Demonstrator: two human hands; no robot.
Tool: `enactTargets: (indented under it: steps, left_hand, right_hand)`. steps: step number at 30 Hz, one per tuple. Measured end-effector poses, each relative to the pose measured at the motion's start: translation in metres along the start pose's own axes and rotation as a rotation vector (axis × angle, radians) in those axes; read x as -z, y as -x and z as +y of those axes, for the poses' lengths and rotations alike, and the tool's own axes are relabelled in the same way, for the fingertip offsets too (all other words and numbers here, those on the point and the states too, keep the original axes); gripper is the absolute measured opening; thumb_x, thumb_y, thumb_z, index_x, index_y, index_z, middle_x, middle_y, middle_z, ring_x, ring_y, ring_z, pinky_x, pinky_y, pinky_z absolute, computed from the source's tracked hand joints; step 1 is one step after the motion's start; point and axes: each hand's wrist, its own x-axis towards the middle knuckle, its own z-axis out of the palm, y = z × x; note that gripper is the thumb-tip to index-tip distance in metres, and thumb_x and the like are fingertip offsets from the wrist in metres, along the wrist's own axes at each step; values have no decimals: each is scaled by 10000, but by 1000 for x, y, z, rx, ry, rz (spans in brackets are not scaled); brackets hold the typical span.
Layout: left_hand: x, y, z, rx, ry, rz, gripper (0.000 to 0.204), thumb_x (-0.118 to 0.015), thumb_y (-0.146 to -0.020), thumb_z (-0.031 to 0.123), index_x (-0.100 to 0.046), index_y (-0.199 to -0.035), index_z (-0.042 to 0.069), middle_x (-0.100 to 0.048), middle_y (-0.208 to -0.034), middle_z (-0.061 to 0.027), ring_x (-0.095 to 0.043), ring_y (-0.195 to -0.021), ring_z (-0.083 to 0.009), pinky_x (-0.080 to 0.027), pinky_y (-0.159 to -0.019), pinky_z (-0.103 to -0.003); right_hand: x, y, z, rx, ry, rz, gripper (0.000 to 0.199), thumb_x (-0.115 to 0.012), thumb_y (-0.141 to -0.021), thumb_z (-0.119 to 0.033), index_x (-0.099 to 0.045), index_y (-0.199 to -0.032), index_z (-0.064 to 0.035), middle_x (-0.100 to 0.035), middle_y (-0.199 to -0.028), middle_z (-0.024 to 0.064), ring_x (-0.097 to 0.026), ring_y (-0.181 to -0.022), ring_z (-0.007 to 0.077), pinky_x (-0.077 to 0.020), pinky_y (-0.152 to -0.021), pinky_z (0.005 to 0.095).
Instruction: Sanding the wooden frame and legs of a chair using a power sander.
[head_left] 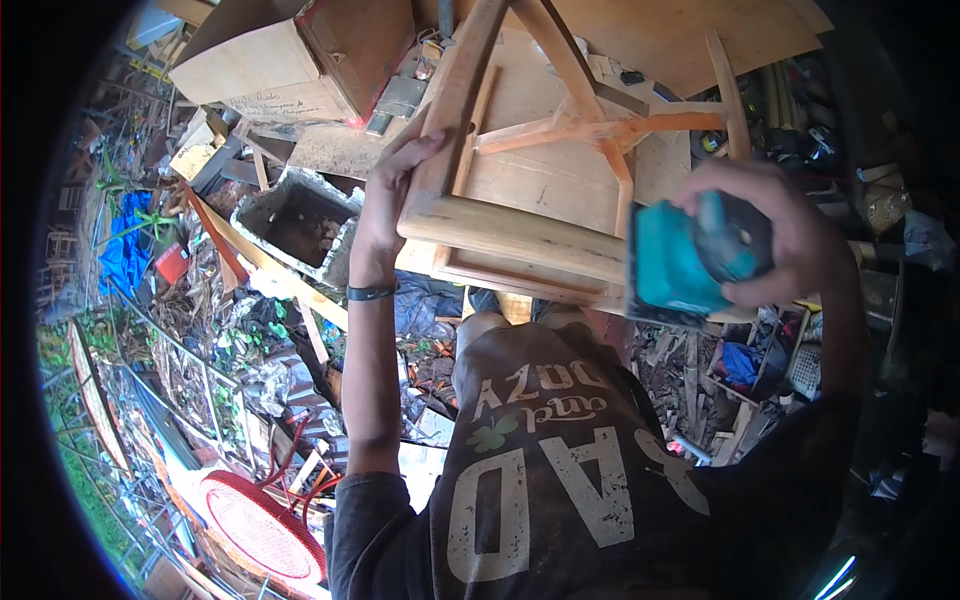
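A wooden furniture frame point(530, 232) of pale, rounded bars and orange-brown cross braces is tilted in front of me on a workbench. My left hand point(393, 178) is closed round its left corner, the thumb lying on the upright bar. My right hand point(795, 225) grips a teal and black electric sander point(680, 262). The sander's flat base stands against the right end of the near rail; whether it touches there I cannot tell. Motion blurs the sander and the right hand slightly.
A large cardboard box point(255, 65) sits at the back left of the plywood bench top point(660, 165). Left of the bench are a rough grey bin point(300, 225) and a leaning plank point(265, 262). Scrap wood and litter cover the ground. A red round seat point(262, 525) stands lower left.
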Motion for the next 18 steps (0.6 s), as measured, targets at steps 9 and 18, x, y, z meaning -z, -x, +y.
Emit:
enactTargets:
  steps: [9, 18]
  left_hand:
    - [16, 7, 4, -8, -113, 151, 463, -538, -964, 147, -505, -1393, -21, -635, -1289, -136, -635, -1142, -219, -482, -1014, -329]
    - [8, 3, 10, 35, -108, -12, 613, -527, -1001, 333, -420, -1468, -49, -556, -1411, -242, -579, -1272, -249, -520, -981, -311]
  right_hand:
    - [-14, -123, 3, -64, -168, -46, 499, -748, -637, -254, -628, -1085, -72, -617, -834, 52, -613, -736, 189, -520, -655, 333]
    - [19, 52, 54, -7, -87, 11, 624, -781, -597, -256, -609, -1161, -54, -598, -894, 80, -622, -779, 213, -539, -729, 341]
